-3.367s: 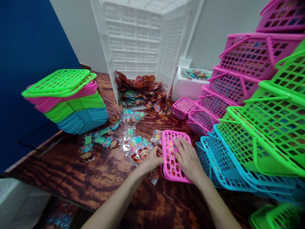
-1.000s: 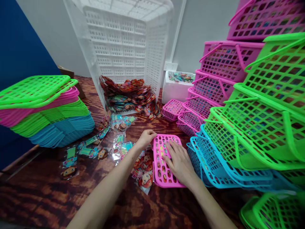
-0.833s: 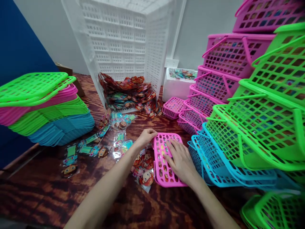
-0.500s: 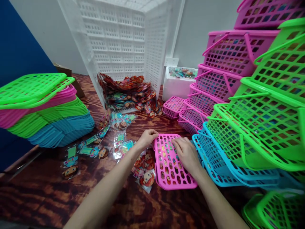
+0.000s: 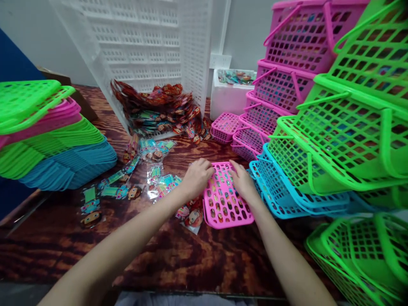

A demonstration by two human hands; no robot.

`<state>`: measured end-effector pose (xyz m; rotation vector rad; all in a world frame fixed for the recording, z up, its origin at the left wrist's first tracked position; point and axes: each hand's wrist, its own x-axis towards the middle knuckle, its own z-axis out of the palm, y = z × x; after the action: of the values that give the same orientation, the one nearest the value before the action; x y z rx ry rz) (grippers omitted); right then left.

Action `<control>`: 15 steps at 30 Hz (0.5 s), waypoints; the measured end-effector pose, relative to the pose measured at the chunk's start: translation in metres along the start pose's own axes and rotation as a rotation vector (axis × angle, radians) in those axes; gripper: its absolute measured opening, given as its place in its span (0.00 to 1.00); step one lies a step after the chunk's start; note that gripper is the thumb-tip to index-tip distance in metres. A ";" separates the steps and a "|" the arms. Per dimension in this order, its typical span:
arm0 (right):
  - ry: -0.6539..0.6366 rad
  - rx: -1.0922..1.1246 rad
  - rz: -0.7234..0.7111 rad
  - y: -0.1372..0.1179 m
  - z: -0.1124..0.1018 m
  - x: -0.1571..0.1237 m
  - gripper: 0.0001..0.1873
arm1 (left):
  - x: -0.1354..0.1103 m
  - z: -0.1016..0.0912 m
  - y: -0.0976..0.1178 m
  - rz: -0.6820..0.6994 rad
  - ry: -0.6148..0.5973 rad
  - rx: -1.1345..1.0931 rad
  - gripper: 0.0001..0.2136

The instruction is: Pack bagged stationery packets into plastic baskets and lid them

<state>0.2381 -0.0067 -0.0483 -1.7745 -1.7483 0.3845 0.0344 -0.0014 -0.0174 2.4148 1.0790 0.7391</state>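
Observation:
A small pink plastic basket [image 5: 228, 208] with a perforated lid sits on the table in front of me, colourful packets showing through its holes. My left hand [image 5: 198, 176] is closed around its far left edge, fingers curled over the rim. At the far right edge, my right hand [image 5: 242, 182] grips the lid's rim, with its fingertips near the far corner. Beside the basket, partly under my left wrist, lie several doll-face packets [image 5: 194, 216] in clear wrap. The undersides of both hands are hidden.
A white crate [image 5: 137, 55] lies tipped at the back, with packets [image 5: 162, 110] spilling out. Stacked lids and baskets [image 5: 66, 157] stand left. Filled pink baskets [image 5: 283, 85] and green baskets [image 5: 350, 131] tower on the right. A blue basket [image 5: 277, 195] is near my right forearm.
My right hand has slid from the top of the lid to its far right edge. My left hand has wrapped further over the left edge. The view has shifted.

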 end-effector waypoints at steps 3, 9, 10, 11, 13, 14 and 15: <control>-0.005 -0.052 0.005 -0.005 -0.001 -0.002 0.26 | -0.033 -0.003 0.030 0.261 -0.170 0.089 0.13; 0.005 -0.082 -0.052 -0.011 -0.002 -0.005 0.26 | -0.081 0.007 0.042 0.469 -0.291 0.335 0.31; 0.013 -0.058 -0.070 -0.012 -0.002 -0.004 0.26 | -0.082 0.010 0.039 0.486 -0.281 0.359 0.29; 0.011 -0.004 -0.077 -0.011 -0.002 -0.003 0.26 | -0.082 0.012 0.036 0.500 -0.267 0.376 0.27; -0.017 0.161 -0.059 -0.010 -0.003 0.000 0.26 | -0.082 0.017 0.032 0.520 -0.240 0.398 0.25; -0.037 0.244 -0.044 -0.008 -0.003 0.002 0.26 | -0.082 0.019 0.032 0.520 -0.229 0.405 0.25; -0.054 0.302 -0.036 -0.007 -0.004 0.004 0.26 | -0.083 0.020 0.033 0.513 -0.218 0.411 0.26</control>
<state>0.2358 -0.0040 -0.0402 -1.5284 -1.6561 0.6499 0.0184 -0.0887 -0.0405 3.0935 0.5636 0.4055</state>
